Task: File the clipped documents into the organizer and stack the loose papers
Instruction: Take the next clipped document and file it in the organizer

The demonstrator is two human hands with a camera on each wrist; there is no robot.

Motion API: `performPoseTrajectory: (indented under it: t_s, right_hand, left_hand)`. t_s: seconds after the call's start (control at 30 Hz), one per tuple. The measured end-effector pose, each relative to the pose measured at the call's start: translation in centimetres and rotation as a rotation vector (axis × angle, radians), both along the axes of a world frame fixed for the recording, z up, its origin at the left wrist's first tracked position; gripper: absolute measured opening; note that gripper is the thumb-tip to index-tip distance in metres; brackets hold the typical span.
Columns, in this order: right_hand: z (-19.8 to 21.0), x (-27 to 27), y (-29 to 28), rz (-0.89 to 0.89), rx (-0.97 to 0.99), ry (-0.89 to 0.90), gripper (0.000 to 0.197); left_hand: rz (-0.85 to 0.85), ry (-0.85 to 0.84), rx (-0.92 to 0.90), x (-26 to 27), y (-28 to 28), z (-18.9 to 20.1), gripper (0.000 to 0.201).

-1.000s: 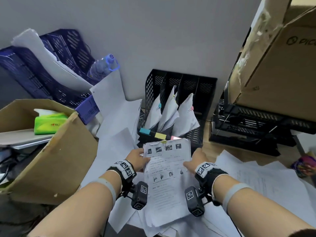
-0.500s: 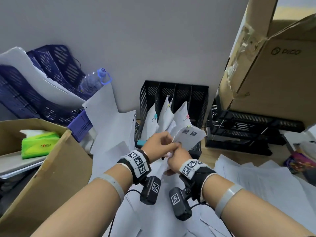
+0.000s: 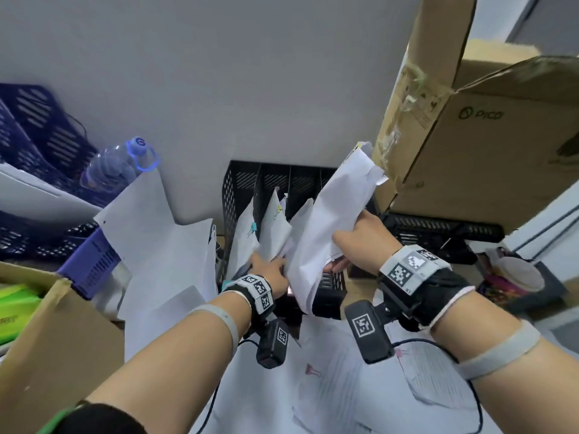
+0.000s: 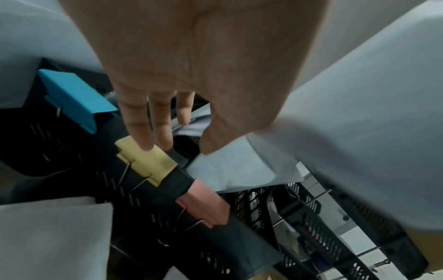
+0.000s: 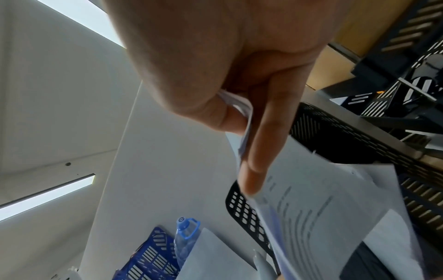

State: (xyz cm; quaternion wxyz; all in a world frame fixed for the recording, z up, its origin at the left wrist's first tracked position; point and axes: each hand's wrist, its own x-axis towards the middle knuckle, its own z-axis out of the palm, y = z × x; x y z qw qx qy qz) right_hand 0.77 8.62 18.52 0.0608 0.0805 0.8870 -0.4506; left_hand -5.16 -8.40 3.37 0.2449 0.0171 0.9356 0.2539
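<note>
My right hand (image 3: 352,245) grips a clipped document (image 3: 332,220) and holds it tilted above the right slots of the black mesh organizer (image 3: 241,186). In the right wrist view the thumb and index finger (image 5: 254,161) pinch the document (image 5: 311,208) at its edge. My left hand (image 3: 269,267) reaches into the organizer with straight fingers and presses against the filed documents (image 3: 275,227). Blue (image 4: 72,94), yellow (image 4: 146,163) and pink (image 4: 203,204) binder clips sit on the organizer's front rim (image 4: 153,204). Loose papers (image 3: 344,386) lie on the desk under my wrists.
A large cardboard box (image 3: 485,136) overhangs black trays (image 3: 438,233) right of the organizer. At the left stand a water bottle (image 3: 116,167), blue baskets (image 3: 37,126) and an open cardboard box (image 3: 62,339). A pink clip (image 3: 313,369) lies on the loose papers.
Both hands lifted the document off the desk. The right hand has carried it up and right over the organizer; the left hand let go and moved onto the filed papers.
</note>
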Motion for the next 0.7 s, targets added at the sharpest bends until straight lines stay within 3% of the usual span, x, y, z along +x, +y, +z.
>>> performPoseTrajectory:
  t_s: [0.17,0.33,0.53,0.6,0.7]
  right_hand:
    - [0.2,-0.5,-1.7,0.120,-0.112,-0.158,0.037]
    - [-1.7,-3.0,-4.5,0.136,-0.089,-0.222,0.035]
    - [-3.8,-6.2,-7.0,0.141,0.178,-0.060,0.016]
    - [-5.0,-6.6,-7.5,0.149,0.208,-0.086,0.016]
    - [-6.7,-7.0,-8.2,0.110,0.084,-0.246,0.018]
  left_hand:
    - [0.116,0.123,0.085,-0.5,-1.9,-0.3,0.086]
    - [0.116,0.171,0.220,-1.6,-3.8,0.0,0.066]
    - [0.092,0.190,0.297,-1.4,-4.9,0.4,0.065]
    - [0.084,0.217,0.331,-1.3,-5.0,0.2,0.060]
    - [0.077,0.239,0.352,-1.1,-5.1,0.0,0.053]
